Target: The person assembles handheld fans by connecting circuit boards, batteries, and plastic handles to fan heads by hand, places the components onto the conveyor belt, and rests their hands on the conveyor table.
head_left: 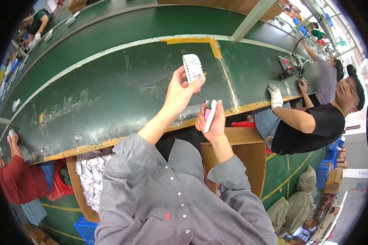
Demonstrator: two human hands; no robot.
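My left hand [179, 92] is closed on a white, slotted plastic housing [193, 66], held upright above the green workbench. Lower and to the right, my right hand [218, 124] grips a narrow white plastic part [210, 116] near the bench's front edge. Against that part lies a pink cylinder [207, 112], perhaps a battery, partly covered by my fingers. A thin dark wire [200, 97] runs between the two pieces. Both hands are in the air, a short way apart.
The green bench [110, 81] has yellow tape along its edges. A cardboard box [72, 173] of white parts stands at my left, another cardboard box [255, 163] at my right. A co-worker in black [310, 128] sits to the right, near a small machine [288, 67].
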